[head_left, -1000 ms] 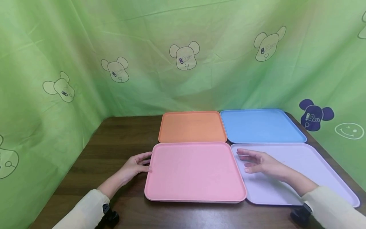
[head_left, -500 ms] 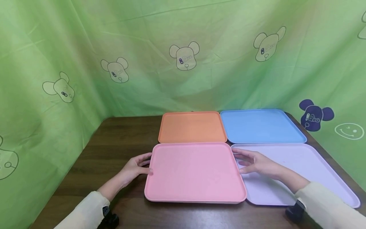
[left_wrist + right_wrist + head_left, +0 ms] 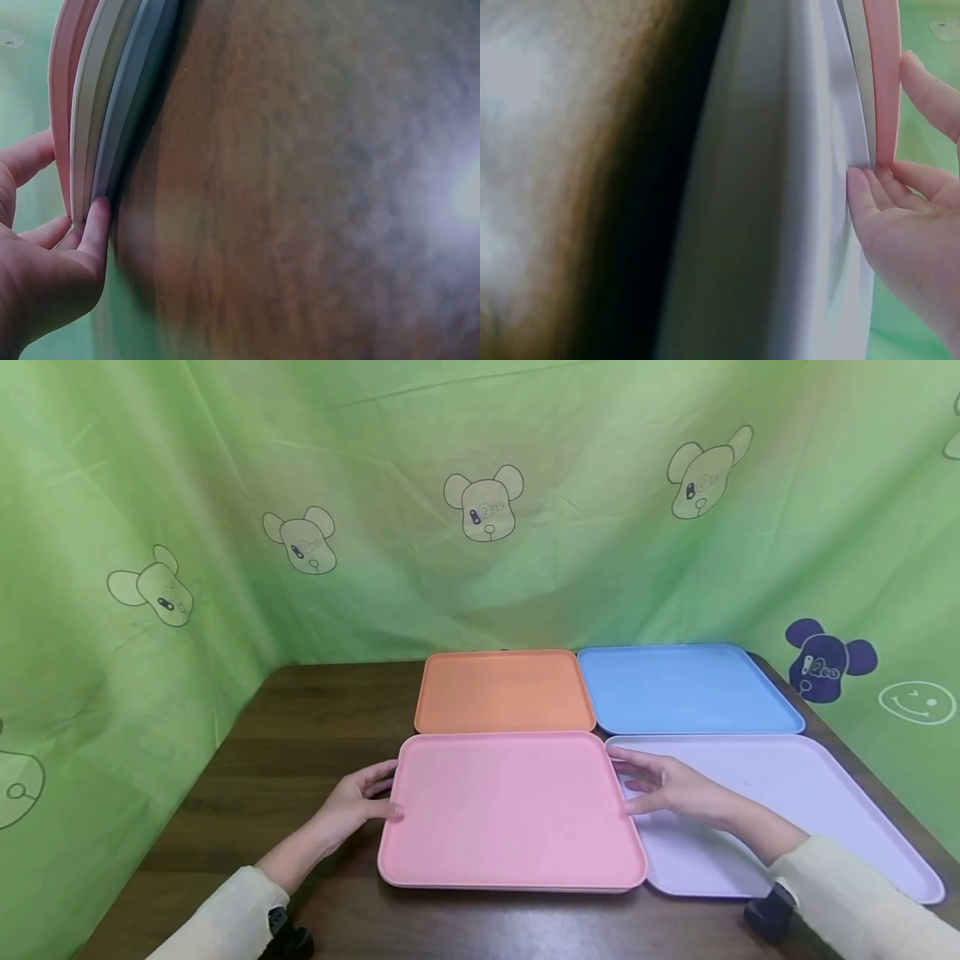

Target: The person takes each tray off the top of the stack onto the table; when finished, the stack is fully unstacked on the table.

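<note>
A pink tray [image 3: 510, 810] tops a stack near the front of the table. Beneath it, the left wrist view shows the edges of a pale tray [image 3: 94, 105] and a blue-grey tray [image 3: 133, 90]. My left hand [image 3: 348, 806] grips the pink tray's left edge, thumb over the rim and fingers against the stack's side. On the opposite edge, my right hand [image 3: 678, 793] has its thumb at the pink rim [image 3: 885, 75] and its fingertips low at the side, above the lavender tray [image 3: 780, 810].
Behind the stack lie an orange tray [image 3: 506, 693] and, to its right, a blue tray [image 3: 690, 689]. All stand on a dark wooden table [image 3: 300, 727], bordered by a green printed curtain [image 3: 390, 585] at the back and sides.
My right hand has moved left from over the lavender tray to the pink tray's right edge. My left thumb has come slightly further over the left rim. The trays stay put.
</note>
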A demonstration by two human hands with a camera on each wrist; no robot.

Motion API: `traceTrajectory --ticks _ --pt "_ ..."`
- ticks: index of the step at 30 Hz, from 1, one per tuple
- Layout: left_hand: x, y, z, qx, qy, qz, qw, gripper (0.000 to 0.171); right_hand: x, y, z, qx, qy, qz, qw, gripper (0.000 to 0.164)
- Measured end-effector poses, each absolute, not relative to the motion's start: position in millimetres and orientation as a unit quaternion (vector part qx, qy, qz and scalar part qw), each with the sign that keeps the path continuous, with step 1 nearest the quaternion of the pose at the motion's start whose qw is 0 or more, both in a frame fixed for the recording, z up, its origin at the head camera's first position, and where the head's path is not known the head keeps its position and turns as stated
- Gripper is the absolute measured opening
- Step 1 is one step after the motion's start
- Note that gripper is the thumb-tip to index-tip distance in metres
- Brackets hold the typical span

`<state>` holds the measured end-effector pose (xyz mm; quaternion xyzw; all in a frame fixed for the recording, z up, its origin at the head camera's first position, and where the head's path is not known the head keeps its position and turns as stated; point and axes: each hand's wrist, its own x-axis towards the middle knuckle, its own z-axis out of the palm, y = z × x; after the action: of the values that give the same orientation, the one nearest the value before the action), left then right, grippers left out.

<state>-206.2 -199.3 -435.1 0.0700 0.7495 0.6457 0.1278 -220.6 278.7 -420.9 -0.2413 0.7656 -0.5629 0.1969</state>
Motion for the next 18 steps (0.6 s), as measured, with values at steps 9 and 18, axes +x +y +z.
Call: traceTrajectory --ticks 9,18 --pt "-205.9 -197.7 -434.3 0.078 0.756 0.64 0.115 0.075 -221.6 279.0 -422.2 -0.24 0.771 -0.557 0.194 0.089" --pt "-205.6 -192.6 -431.1 0.071 0.768 0.629 0.099 0.071 -220.9 277.7 -421.7 -0.241 0.775 -0.551 0.192 0.088"
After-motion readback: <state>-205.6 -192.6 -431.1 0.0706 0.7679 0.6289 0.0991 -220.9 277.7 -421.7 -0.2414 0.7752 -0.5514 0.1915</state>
